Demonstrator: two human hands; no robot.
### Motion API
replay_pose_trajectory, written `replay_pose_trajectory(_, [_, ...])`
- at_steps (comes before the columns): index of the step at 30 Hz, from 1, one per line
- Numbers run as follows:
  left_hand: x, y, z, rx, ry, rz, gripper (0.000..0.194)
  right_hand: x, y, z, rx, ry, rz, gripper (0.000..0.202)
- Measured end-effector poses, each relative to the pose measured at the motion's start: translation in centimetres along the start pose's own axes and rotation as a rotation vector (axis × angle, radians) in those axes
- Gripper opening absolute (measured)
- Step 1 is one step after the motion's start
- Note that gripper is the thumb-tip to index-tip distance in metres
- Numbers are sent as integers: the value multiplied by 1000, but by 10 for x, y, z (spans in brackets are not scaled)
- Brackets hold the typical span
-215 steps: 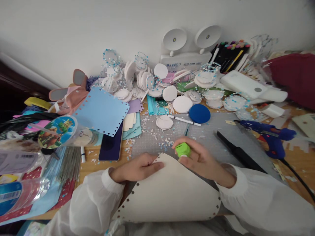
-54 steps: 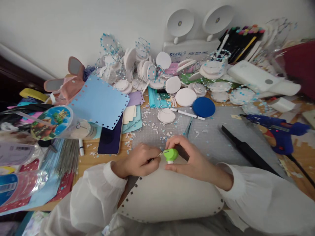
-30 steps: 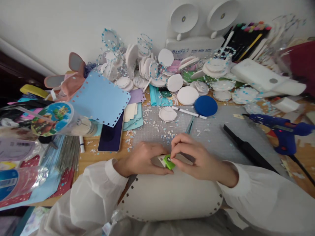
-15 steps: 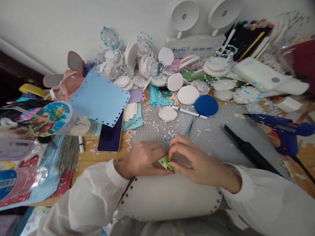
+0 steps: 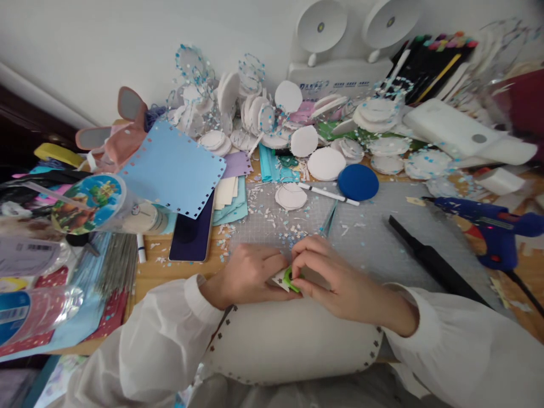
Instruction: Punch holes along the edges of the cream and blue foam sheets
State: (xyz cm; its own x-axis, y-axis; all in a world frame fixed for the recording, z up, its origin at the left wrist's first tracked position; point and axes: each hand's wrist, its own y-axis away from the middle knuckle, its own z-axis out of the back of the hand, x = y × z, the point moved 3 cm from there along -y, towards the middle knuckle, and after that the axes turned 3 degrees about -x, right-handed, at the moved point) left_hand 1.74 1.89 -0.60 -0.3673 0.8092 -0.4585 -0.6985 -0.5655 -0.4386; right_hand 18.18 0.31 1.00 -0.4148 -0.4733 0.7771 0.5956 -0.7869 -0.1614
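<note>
A white sheet of paper (image 5: 293,343) curves down at the table's front edge, with small flower-shaped holes along its borders. My left hand (image 5: 250,273) is closed on the sheet's far edge, fingers bent over it. My right hand (image 5: 334,277) is closed around a small bright green craft punch (image 5: 290,280), thumb and fingers pinching it. The punch sits at the paper's edge, right beside my left fingertips. A punched hole shows in the bit of paper between my hands. My fingers hide part of the punch.
Beyond my hands, a grey cutting mat (image 5: 369,226) carries paper scraps, tweezers (image 5: 328,218) and a white pen (image 5: 329,194). A blue glue gun (image 5: 488,224) lies right. Left are a phone (image 5: 192,229), punched blue paper (image 5: 174,170) and a cup (image 5: 91,201). White paper discs (image 5: 304,140) pile behind.
The view has shifted very slightly. Both hands stay in place on the paper and punch; the punch looks a little changed in tilt under my right fingers.
</note>
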Motion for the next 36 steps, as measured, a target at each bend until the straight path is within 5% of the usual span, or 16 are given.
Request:
replay_pose_trajectory(8, [-1,-1,0,-14,7,-30,35,1,-1,-3,-10,13,16,16])
replay_pose_trajectory(16, [0,-1,1,10,33,-27,36,-25,0,4,-340,-58,-145,14])
replay_pose_trajectory(22, [1,-1,4,-28,113,27,38,-22,-1,15,-437,10,-76,26])
replay_pose_trajectory(25, [4,0,6,-64,189,72,39,-10,1,17,-389,11,23,29])
replay_pose_trajectory(29, [6,-1,9,-114,329,140,34,2,2,11,-158,-37,187,42])
replay_pose_trajectory(36, [6,-4,9,-67,526,352,37,1,3,6,-121,-28,216,47])
